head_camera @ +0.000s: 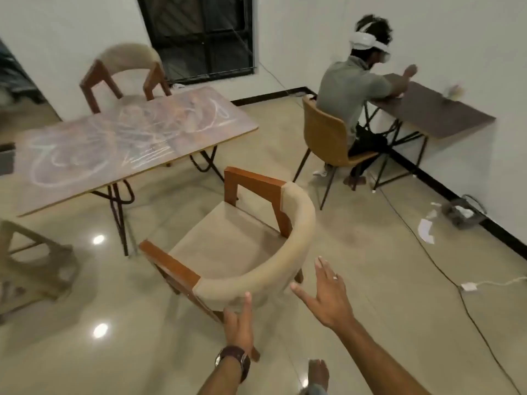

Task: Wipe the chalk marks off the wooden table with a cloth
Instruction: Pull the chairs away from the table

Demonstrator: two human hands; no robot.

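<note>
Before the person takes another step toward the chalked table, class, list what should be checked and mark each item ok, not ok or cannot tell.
1. Chalk marks still on the table: ok, they cover most of the top.
2. Cloth in a hand: not ok; left hand and right hand are open and hold nothing.
3. Cloth located: cannot tell, none in view.
4. Path to the table: not ok, an armchair stands between.
5. Floor underfoot: not ok, a cable trails at the right.

Bare forearms, no sleeves — left wrist wristwatch [234, 359], dark strap; right hand [328, 297] ring [335, 277] — bare foot [318, 372].
</note>
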